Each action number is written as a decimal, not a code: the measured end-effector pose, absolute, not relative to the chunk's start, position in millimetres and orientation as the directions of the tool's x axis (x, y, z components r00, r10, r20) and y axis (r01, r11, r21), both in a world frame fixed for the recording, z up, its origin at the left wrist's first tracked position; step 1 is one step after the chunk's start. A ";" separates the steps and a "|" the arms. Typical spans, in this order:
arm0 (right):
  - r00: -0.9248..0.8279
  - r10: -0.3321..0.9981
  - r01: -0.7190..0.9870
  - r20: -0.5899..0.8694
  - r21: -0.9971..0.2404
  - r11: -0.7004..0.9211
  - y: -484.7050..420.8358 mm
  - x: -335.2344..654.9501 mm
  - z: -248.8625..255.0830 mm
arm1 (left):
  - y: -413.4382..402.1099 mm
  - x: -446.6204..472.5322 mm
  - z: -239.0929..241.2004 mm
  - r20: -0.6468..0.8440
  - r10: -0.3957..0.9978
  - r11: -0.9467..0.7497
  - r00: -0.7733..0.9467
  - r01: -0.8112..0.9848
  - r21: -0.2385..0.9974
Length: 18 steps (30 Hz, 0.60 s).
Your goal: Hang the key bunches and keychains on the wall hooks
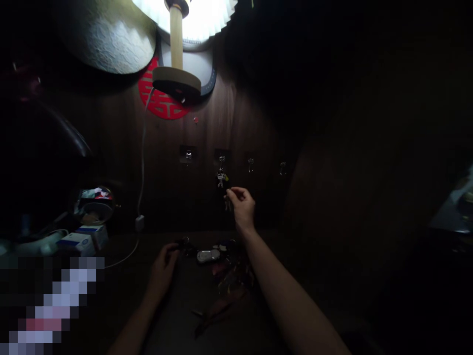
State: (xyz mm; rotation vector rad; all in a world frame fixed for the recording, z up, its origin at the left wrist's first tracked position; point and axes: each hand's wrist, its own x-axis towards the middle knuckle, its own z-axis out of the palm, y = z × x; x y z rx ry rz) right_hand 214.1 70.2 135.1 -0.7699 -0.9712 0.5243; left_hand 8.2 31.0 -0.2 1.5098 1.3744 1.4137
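Note:
The scene is very dark. My right hand (242,204) is raised to the wooden wall, fingers pinched on a bunch of keys (221,178) that hangs from the second wall hook (221,159). My left hand (164,268) rests low on the dark tabletop, its fingers closed on a small dark key ring (184,242). Between my arms lies a heap of keys and fobs, among them a pale oval fob (208,255).
Three more hooks (188,155) (251,164) (283,168) sit in a row on the wall. A lit lamp (177,44) stands above, over a red paper cutout (162,101). A white cable (142,162) runs down to a plug. White boxes (79,240) and a shiny bowl (96,204) stand at left.

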 end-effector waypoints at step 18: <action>0.372 0.608 0.675 0.701 -0.654 0.342 131.8 208.1 210.1 | 36.3 11.4 -3.2 0.249 0.966 -0.223 -0.070 0.257 0.940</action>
